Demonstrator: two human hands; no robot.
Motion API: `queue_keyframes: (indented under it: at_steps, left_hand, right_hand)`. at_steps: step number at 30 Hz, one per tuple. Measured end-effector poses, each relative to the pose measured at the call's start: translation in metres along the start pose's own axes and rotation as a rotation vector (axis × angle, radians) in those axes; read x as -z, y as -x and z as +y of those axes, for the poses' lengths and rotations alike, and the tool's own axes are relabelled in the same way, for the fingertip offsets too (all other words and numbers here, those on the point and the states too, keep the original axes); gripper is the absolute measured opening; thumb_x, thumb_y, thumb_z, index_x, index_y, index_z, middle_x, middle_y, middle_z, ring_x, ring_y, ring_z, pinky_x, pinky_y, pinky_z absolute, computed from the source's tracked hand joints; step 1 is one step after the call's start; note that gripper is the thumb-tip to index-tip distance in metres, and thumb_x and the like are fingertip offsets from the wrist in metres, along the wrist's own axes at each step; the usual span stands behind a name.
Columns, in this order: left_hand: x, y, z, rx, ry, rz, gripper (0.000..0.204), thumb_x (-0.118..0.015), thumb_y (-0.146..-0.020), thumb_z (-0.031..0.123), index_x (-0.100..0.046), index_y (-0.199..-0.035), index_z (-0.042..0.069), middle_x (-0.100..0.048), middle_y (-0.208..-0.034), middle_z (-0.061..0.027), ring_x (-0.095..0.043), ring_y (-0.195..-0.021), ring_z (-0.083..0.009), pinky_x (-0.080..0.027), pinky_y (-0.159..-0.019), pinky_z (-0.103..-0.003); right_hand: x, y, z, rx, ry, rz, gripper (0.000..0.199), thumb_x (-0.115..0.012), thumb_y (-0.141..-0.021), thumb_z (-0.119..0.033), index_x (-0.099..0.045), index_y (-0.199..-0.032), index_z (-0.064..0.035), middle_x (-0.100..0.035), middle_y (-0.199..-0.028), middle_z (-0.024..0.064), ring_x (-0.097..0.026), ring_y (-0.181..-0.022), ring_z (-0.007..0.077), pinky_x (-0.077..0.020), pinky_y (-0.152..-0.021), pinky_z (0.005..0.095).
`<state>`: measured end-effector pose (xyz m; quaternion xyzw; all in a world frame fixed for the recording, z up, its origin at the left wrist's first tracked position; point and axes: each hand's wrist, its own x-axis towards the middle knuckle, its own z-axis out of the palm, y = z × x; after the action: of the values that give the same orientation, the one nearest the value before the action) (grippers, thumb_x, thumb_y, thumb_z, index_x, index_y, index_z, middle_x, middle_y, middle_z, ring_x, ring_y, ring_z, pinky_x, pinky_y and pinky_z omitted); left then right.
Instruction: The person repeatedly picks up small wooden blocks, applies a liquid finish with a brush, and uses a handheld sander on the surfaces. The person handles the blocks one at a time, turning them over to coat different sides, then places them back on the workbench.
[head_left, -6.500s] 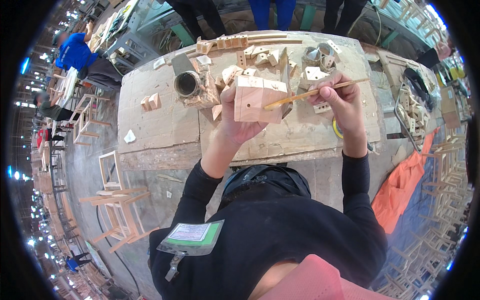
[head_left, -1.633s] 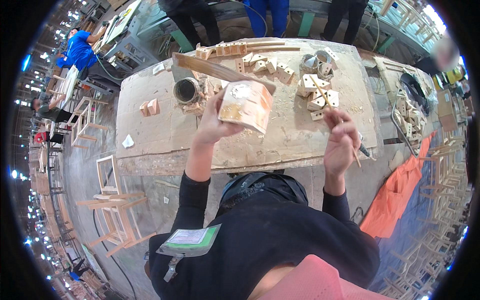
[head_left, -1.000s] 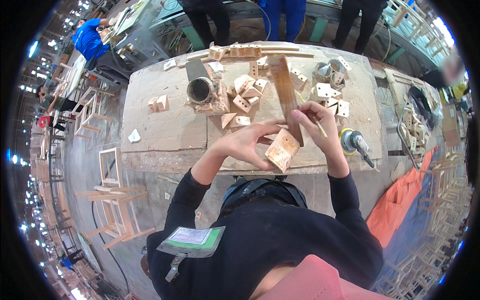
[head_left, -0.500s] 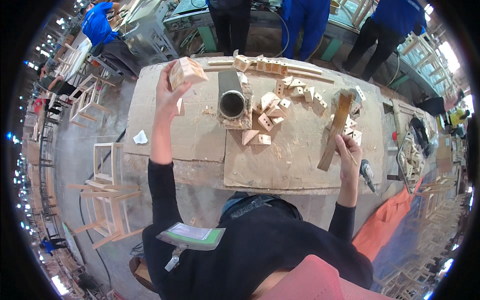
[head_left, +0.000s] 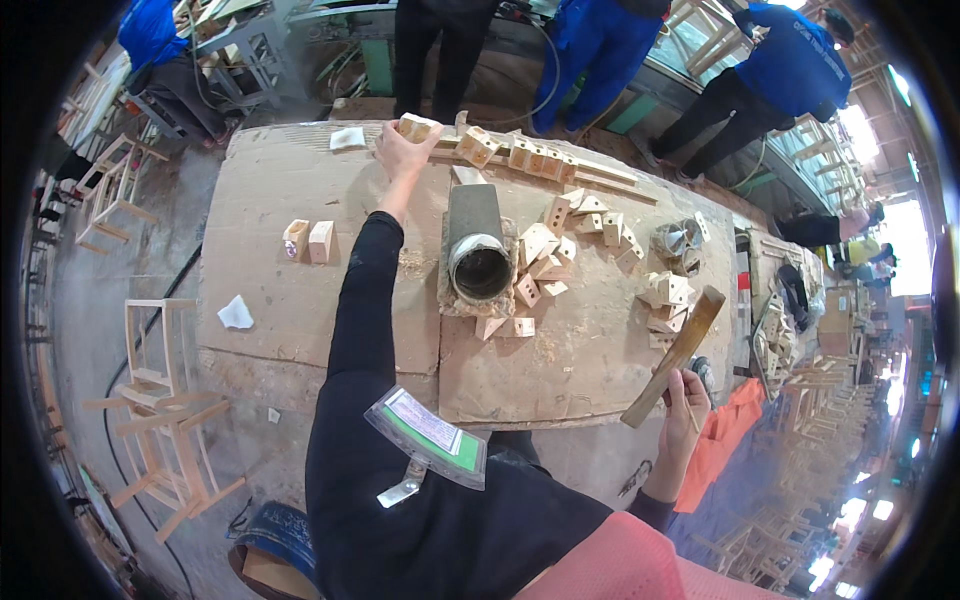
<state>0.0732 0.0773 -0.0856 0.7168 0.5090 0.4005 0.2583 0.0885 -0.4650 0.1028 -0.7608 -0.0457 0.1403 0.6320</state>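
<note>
My left hand [head_left: 402, 152] reaches to the far edge of the table. Its fingers are closed round a wooden block [head_left: 416, 127], beside a row of similar blocks [head_left: 542, 159]. My right hand [head_left: 687, 402] is at the near right, past the table's front edge. It grips a flat brown wooden strip [head_left: 680, 352], which slants up and away, and a thin stick [head_left: 692, 416] shows at the same fingers. Between my arms stands a grey tube [head_left: 474, 215] with an open round end. Right of it lies a pile of pale drilled blocks [head_left: 541, 250].
Two blocks [head_left: 309, 241] stand on the cardboard-covered table [head_left: 350, 310] at left, with white scraps [head_left: 236, 312] nearby. More blocks [head_left: 668, 290] and a tin-like container [head_left: 680, 240] are at right. Wooden stool frames [head_left: 165, 400] stand on the floor; people work beyond the table.
My left hand has carried its block to the far edge, near the row. My right hand, still holding the strip, has drawn back toward me. The view has shifted.
</note>
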Motion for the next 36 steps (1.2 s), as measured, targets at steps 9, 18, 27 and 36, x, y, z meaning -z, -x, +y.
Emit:
queue_keyframes:
  at_steps: [9, 18, 27, 36]
  left_hand:
    - [-0.003, 0.027, 0.003, -0.031, -0.274, -0.015, 0.078, -0.079, -0.063, 0.045, -0.047, -0.122, 0.004, -0.051, -0.124, -0.0155, -0.040, -0.122, -0.0316, -0.031, -0.104, -0.046]
    - [0.180, 0.133, 0.087, -0.269, 0.558, 0.186, 0.034, -0.063, -0.087, 0.013, -0.052, -0.117, 0.000, -0.055, -0.114, -0.0119, -0.050, -0.107, -0.0213, -0.041, -0.094, -0.035]
    - [0.182, 0.377, 0.201, 0.070, 0.971, -0.884, 0.031, -0.059, -0.093, 0.012, -0.053, -0.118, -0.004, -0.064, -0.109, -0.0105, -0.060, -0.092, -0.0136, -0.048, -0.083, -0.027]
    - [0.195, 0.378, 0.221, -0.326, 0.268, -0.600, 0.036, -0.050, -0.096, 0.016, -0.048, -0.129, 0.001, -0.057, -0.097, -0.0136, -0.060, -0.083, -0.0247, -0.049, -0.069, -0.034]
  right_hand:
    - [-0.004, 0.007, -0.009, 0.006, -0.017, -0.023, 0.015, -0.062, -0.092, -0.012, -0.062, -0.097, 0.0022, -0.067, -0.089, 0.0064, -0.062, -0.079, 0.0103, -0.0495, -0.075, 0.0238]
    - [0.002, -0.028, 0.009, 0.056, -0.177, -0.181, 0.016, -0.065, -0.090, -0.010, -0.064, -0.102, 0.0011, -0.065, -0.091, 0.0025, -0.060, -0.082, 0.0078, -0.0472, -0.076, 0.0210]
    - [-0.019, -0.018, 0.005, 0.106, -0.155, -0.465, 0.020, -0.070, -0.085, -0.007, -0.068, -0.101, 0.0051, -0.066, -0.109, 0.0095, -0.060, -0.090, 0.0093, -0.0473, -0.079, 0.0218]
    - [0.019, -0.032, 0.017, 0.420, -0.172, -0.314, 0.042, -0.050, -0.099, -0.031, -0.056, -0.125, 0.0026, -0.059, -0.127, 0.0156, -0.061, -0.104, 0.0202, -0.0496, -0.086, 0.0297]
